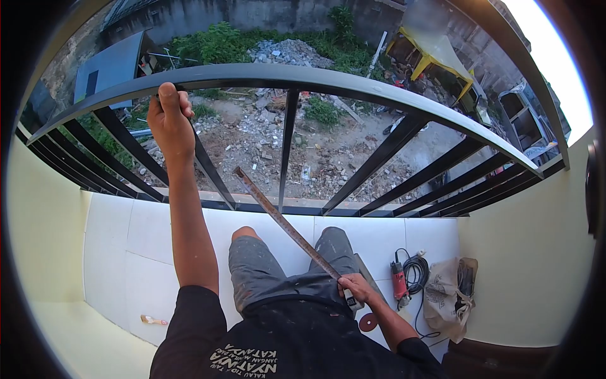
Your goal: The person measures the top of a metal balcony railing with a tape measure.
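My left hand point(172, 126) is at the black metal railing point(284, 77), with its fingers curled at an upright bar just under the top rail and the thumb pointing up against the rail. My right hand point(357, 288), low near my right thigh, is closed around the case of a tape measure point(351, 299). From that case a long, worn, rusty-looking blade point(287, 225) runs up and to the left, over my lap. Its free end tilts upward in front of the railing, apart from my left hand.
On the white tiled floor point(151, 273) to my right lie a red angle grinder point(399, 281) with a coiled black cord, a dark red disc point(368, 322) and a beige bag point(447, 297). A paintbrush point(153, 320) lies at left. Beyond the railing is rubble-strewn ground point(246, 136).
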Tool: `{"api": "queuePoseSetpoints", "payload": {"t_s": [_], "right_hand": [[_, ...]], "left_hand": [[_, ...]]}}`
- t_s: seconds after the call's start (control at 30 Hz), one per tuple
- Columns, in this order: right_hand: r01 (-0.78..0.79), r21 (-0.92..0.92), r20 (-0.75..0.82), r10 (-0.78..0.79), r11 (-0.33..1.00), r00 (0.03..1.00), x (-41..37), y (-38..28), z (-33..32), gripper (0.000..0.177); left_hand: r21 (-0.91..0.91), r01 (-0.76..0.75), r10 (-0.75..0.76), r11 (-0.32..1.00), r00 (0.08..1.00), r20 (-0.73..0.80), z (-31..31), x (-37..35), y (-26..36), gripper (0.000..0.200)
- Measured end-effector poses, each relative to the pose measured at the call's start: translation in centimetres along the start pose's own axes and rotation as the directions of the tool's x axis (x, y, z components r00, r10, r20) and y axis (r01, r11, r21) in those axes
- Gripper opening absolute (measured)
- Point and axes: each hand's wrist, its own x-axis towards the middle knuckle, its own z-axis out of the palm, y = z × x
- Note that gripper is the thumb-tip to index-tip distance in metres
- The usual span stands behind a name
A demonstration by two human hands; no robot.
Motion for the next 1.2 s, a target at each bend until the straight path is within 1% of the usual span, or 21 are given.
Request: {"api": "queuePoseSetpoints", "payload": {"t_s": [0.37, 0.5, 0.67, 1.2], "right_hand": [[0.018, -0.037, -0.005, -0.019, 0.999, 1.000, -0.17, -0.38, -0.05, 0.045], [0.017, -0.006, -0.003, -0.017, 1.000, 1.000, -0.13, -0.26, 0.01, 0.046], [0.033, -0.040, -0.012, -0.034, 0.999, 0.999, -0.20, -0.56, -0.04, 0.046], [0.001, -0.035, 0.006, 0.000, 0.999, 1.000, -0.12, -0.40, -0.14, 0.046]], "left_hand": [[0.030, -0.007, 0.008, 1.000, 1.000, 0.000, 0.06, -0.14, 0.21, 0.049], [0.027, -0.005, 0.005, 1.000, 1.000, -0.001, -0.04, -0.09, -0.02, 0.049], [0.021, -0.002, 0.002, 1.000, 1.000, 0.000, 0.01, -0.15, 0.06, 0.049], [0.029, -0.011, 0.011, 1.000, 1.000, 0.002, 0.02, -0.11, -0.05, 0.049]]}}
